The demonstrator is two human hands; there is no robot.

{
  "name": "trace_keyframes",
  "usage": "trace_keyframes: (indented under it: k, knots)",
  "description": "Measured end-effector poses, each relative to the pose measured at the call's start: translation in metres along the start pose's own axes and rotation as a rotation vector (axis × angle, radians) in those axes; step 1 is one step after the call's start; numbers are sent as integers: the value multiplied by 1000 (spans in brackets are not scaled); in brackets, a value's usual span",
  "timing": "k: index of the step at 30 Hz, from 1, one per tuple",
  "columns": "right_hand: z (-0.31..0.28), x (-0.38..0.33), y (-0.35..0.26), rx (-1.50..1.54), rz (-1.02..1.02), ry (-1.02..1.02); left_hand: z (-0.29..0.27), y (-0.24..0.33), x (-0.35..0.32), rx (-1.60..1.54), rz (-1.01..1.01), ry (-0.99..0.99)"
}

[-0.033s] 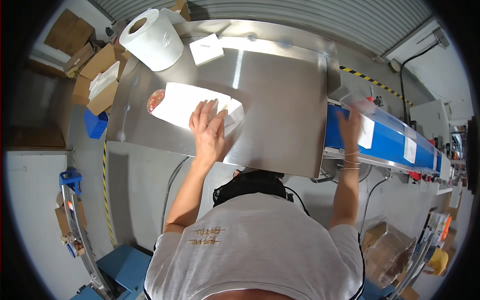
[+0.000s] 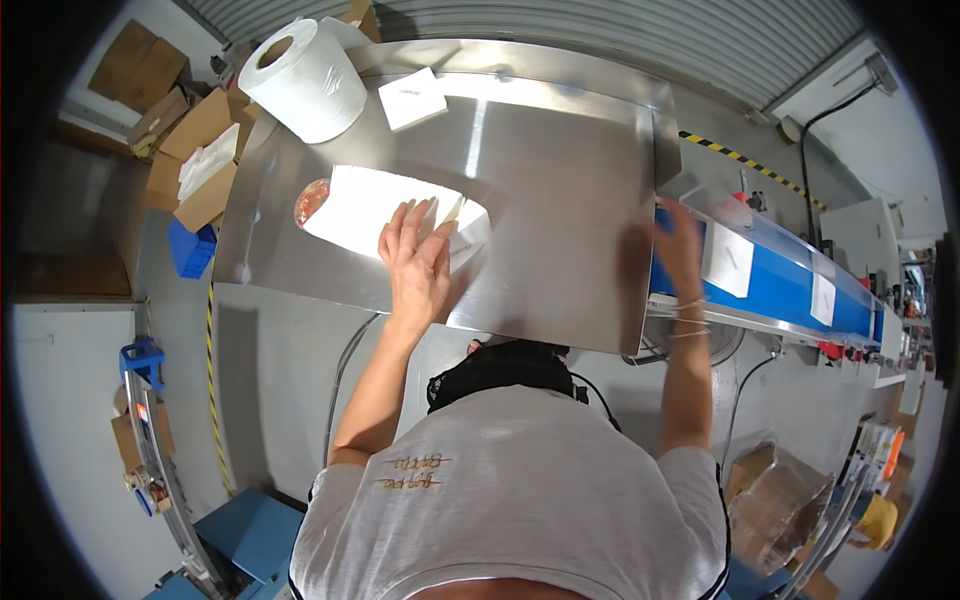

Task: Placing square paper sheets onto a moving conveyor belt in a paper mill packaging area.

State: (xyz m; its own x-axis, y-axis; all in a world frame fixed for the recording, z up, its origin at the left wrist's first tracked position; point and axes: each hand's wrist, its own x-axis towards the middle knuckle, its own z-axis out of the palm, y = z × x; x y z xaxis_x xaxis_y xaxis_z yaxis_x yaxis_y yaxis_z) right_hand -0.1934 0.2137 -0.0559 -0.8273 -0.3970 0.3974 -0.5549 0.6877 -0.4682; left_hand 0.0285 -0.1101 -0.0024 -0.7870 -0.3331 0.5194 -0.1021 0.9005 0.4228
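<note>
On the steel table a row of white flat packets (image 2: 375, 205) lies slantwise, with a round red patterned thing (image 2: 313, 203) at its left end. My left hand (image 2: 413, 262) rests on the right part of the row, fingers stretched and apart, fingertips touching the packets near a loosely leaning one (image 2: 468, 222). My right hand (image 2: 680, 245) is over the near end of a blue conveyor belt (image 2: 775, 285), beside the table's right edge. Motion smears its fingers. Just right of it a white packet (image 2: 728, 260) lies on the belt, and another white packet (image 2: 822, 299) sits farther along.
A big white roll (image 2: 318, 90) stands at the table's far left corner, near a white square packet (image 2: 413, 99). Left of the table are open cardboard boxes (image 2: 207, 165) and a blue bin (image 2: 191, 248). A clear guard (image 2: 740, 215) runs along the belt's far side.
My right hand has shifted left, toward the table's edge, and more of the nearer packet on the belt shows. My left hand has stayed in place on the row.
</note>
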Motion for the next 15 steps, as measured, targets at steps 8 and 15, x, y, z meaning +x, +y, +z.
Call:
trace_keyframes:
  k: [8, 15]
  knots:
    - [89, 42, -167, 681, -320, -728, -9, 5, 9, -13, 68, -99]
    - [71, -4, -94, 724, 248, -323, -9, -10, 8, 41, -83, -40]
